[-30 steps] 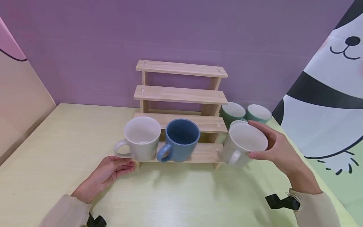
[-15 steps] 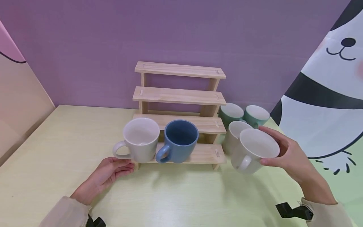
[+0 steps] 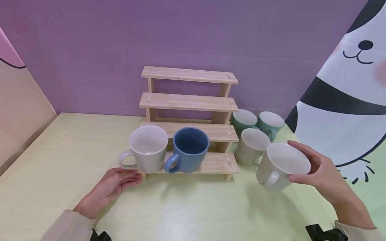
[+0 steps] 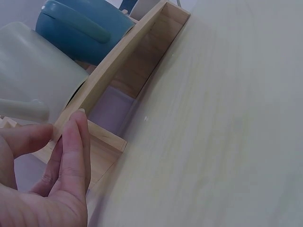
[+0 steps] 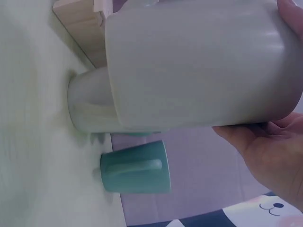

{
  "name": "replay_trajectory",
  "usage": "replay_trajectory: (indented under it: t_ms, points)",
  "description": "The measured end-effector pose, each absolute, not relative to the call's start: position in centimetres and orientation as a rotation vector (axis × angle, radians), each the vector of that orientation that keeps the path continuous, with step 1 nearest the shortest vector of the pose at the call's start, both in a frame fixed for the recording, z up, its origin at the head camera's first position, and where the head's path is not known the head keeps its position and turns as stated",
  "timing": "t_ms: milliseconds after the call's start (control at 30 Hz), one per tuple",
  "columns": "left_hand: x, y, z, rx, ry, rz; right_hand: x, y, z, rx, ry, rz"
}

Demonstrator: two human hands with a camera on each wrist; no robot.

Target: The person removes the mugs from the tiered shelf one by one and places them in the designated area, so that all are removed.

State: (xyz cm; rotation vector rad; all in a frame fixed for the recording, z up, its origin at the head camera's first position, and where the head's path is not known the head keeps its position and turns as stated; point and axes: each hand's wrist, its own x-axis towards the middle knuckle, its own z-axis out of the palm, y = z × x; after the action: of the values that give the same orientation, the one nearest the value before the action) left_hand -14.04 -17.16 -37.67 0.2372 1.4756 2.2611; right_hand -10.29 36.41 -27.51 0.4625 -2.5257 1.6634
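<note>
A stepped wooden rack (image 3: 188, 102) with several tiers stands on the table. On its lowest tier sit a white mug (image 3: 149, 159) and, to its right, a blue mug (image 3: 193, 157), both with handles toward the front left. My left hand (image 3: 110, 187) pinches the left end of that tier between thumb and fingers, as the left wrist view shows the fingertips on the wooden corner (image 4: 78, 101). Right of the rack, my right hand (image 3: 327, 177) grips another white mug (image 3: 278, 170) by its rim and side, held above the table and slightly tilted. Its handle points to the front.
Beside the rack's right side, a third white mug (image 3: 251, 147) stands on the table (image 3: 187, 207). Behind it are two green mugs, one nearer the rack (image 3: 239, 127) and one farther right (image 3: 268, 129). A purple wall (image 3: 193, 33) rises behind the rack.
The right hand has carried its white mug right and toward the front, away from the rack, uncovering the white mug behind it. The left hand stays at the rack's left end.
</note>
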Motion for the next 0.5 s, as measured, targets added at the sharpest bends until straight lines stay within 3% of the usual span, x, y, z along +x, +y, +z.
replay_trajectory:
  t_ms: [500]
  points:
    - [-14.2,-17.2,-38.0,0.230,1.491,2.244,-9.5,39.2,-28.2,0.372,-2.504,1.627]
